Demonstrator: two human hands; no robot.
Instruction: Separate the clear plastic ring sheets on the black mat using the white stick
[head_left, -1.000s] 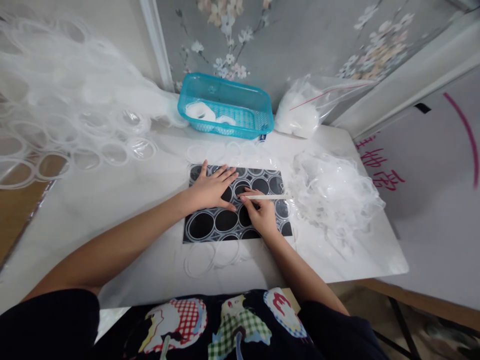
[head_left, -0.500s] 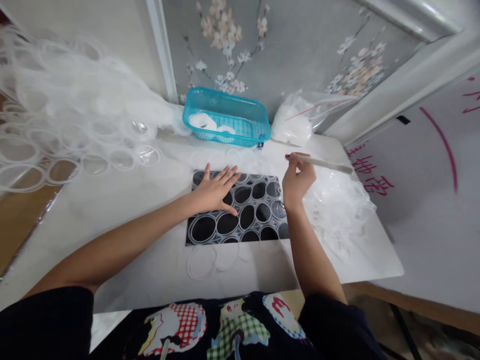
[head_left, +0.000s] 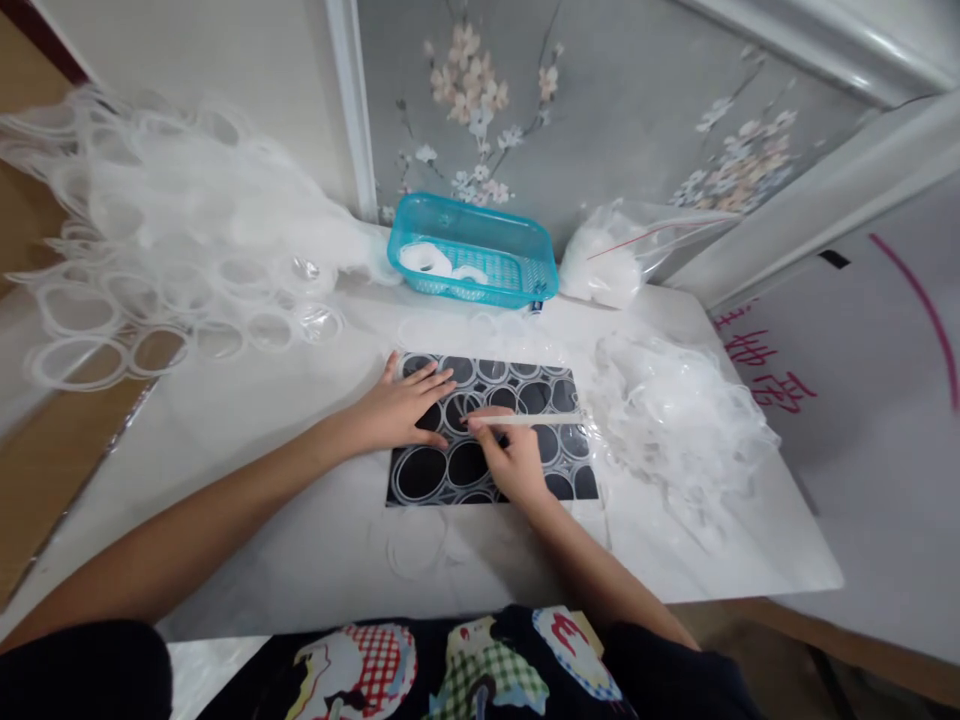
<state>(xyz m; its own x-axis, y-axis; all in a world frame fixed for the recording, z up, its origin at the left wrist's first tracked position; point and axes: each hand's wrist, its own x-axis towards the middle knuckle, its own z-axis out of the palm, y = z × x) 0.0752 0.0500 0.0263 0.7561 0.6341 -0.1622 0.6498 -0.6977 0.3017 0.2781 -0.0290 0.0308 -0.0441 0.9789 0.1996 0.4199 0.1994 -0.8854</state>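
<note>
My left hand (head_left: 401, 408) lies flat with its fingers spread over the left part of a black mat (head_left: 551, 483). Over this mat is a clear plastic sheet with rows of round cut outlines. My right hand (head_left: 514, 460) is closed around a slim, pale stick-like tool (head_left: 555, 420), which points right past the knuckles. Its dark tip is by the thumb, over one of the circles near the mat's middle. Whether the tip touches the sheet I cannot tell.
A blue plastic basket (head_left: 480, 290) with white rings stands at the back beside a clear zip bag (head_left: 607, 265) of white pieces. Crumpled clear film (head_left: 682, 420) is heaped at right. A large pile of ring-cut film (head_left: 187, 220) hangs over the left side. A whiteboard (head_left: 862, 400) leans at right.
My right hand has moved left and toward me with the tool, from the mat's right edge to its middle. My left hand has shifted slightly left on the sheet. The camera view has tilted.
</note>
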